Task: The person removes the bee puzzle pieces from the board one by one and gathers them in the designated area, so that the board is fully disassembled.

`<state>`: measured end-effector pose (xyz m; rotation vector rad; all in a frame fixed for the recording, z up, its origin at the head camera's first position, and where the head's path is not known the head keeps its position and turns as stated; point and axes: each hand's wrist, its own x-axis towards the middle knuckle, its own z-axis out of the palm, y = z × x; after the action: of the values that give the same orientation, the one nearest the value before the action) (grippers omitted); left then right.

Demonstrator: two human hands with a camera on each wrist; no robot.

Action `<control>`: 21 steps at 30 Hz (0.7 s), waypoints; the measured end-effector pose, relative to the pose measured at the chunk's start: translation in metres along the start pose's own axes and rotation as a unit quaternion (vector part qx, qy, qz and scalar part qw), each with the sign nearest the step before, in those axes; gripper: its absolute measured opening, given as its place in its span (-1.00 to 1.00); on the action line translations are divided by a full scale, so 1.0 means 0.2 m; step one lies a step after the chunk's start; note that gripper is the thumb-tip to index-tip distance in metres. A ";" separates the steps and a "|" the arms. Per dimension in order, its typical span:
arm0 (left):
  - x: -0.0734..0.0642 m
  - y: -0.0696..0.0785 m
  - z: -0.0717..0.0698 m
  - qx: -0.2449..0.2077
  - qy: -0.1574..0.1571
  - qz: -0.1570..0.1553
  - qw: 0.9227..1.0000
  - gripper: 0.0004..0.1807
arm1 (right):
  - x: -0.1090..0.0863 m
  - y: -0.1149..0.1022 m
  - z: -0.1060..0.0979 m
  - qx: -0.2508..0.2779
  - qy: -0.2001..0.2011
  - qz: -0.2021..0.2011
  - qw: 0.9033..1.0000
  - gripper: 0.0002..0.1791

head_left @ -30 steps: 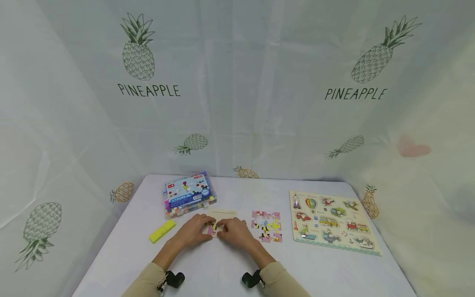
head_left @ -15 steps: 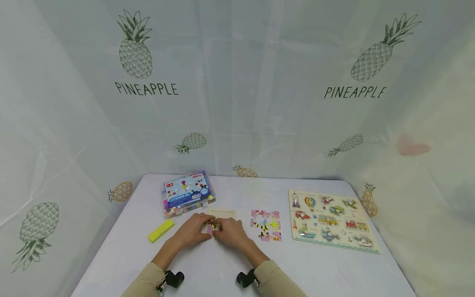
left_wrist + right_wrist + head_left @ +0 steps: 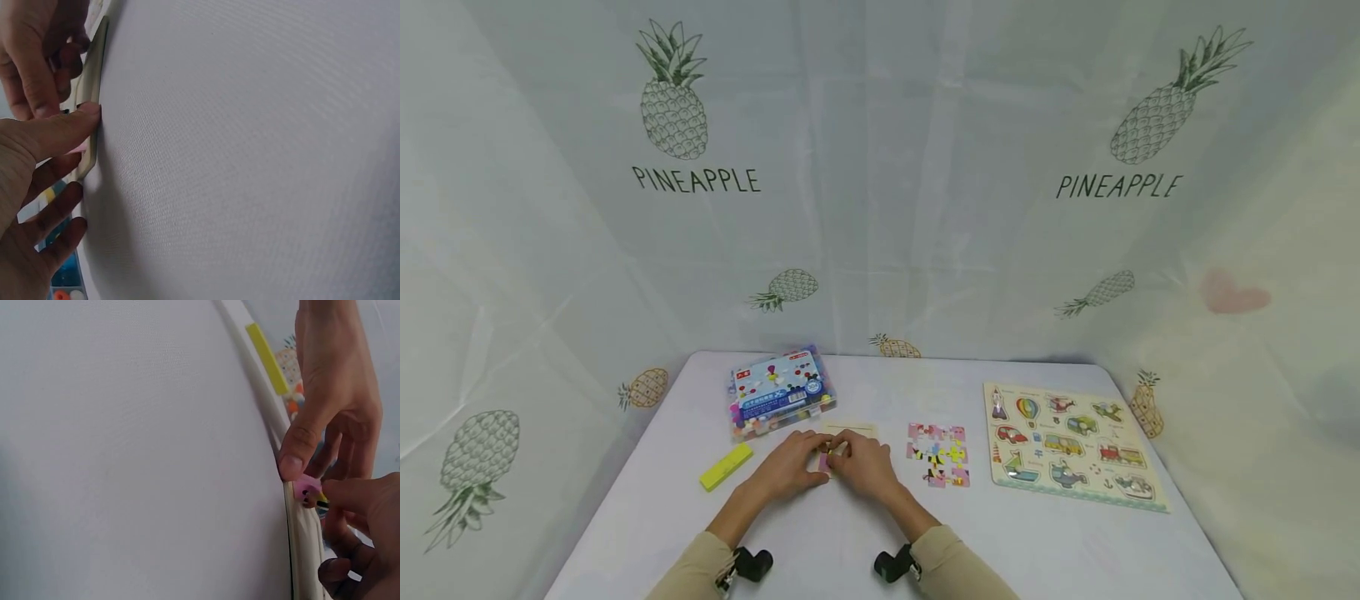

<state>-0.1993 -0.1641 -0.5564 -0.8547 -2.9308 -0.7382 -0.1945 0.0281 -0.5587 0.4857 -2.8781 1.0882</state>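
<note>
A small cream puzzle tray [image 3: 853, 430] lies between the hands, with pink pieces [image 3: 305, 486] at its near left corner. My left hand [image 3: 790, 465] holds the tray by that corner; in the left wrist view its thumb [image 3: 75, 128] lies on the near edge and the fingers spread along the side. My right hand [image 3: 863, 467] is over the tray, thumb and forefinger pinching a small puzzle piece with yellow and black print [image 3: 322, 501]. The fingers hide much of this piece and the tray's inside. Right of the hands lie loose pink jigsaw pieces [image 3: 937, 455].
A clear box of colourful beads with a blue label [image 3: 781, 392] stands behind the left hand. A yellow block [image 3: 726, 467] lies left of that hand. A wooden vehicle puzzle board [image 3: 1075, 447] is at the right. A pineapple-print curtain [image 3: 880, 208] hangs behind the table.
My right hand has shifted slightly left over the tray, closer to the left hand, and its fingers have turned a little. The left hand stays at the tray's corner.
</note>
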 end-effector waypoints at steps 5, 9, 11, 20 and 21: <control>-0.01 0.00 0.01 0.001 0.015 0.012 1.000 -0.35 | 0.01 -0.02 -0.02 0.046 0.003 -0.003 0.999 -0.93; -0.01 0.00 0.01 0.001 0.015 0.012 1.000 -0.35 | 0.00 -0.01 -0.06 0.109 -0.022 0.003 0.994 -0.94; -0.01 -0.01 0.01 0.002 0.012 0.011 1.000 -0.34 | 0.00 0.00 -0.09 0.117 -0.026 0.005 0.993 -0.94; 0.00 -0.01 0.01 0.005 -0.008 0.003 1.000 -0.36 | -0.07 0.16 -0.27 0.113 -0.015 0.018 0.993 -0.97; 0.00 -0.01 0.01 0.005 -0.009 0.003 1.000 -0.36 | -0.09 0.18 -0.29 0.108 -0.012 0.016 0.994 -0.95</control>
<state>-0.1997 -0.1654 -0.5601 -0.8743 -2.9442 -0.7182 -0.1942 0.0968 -0.5407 0.4636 -2.8119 1.4164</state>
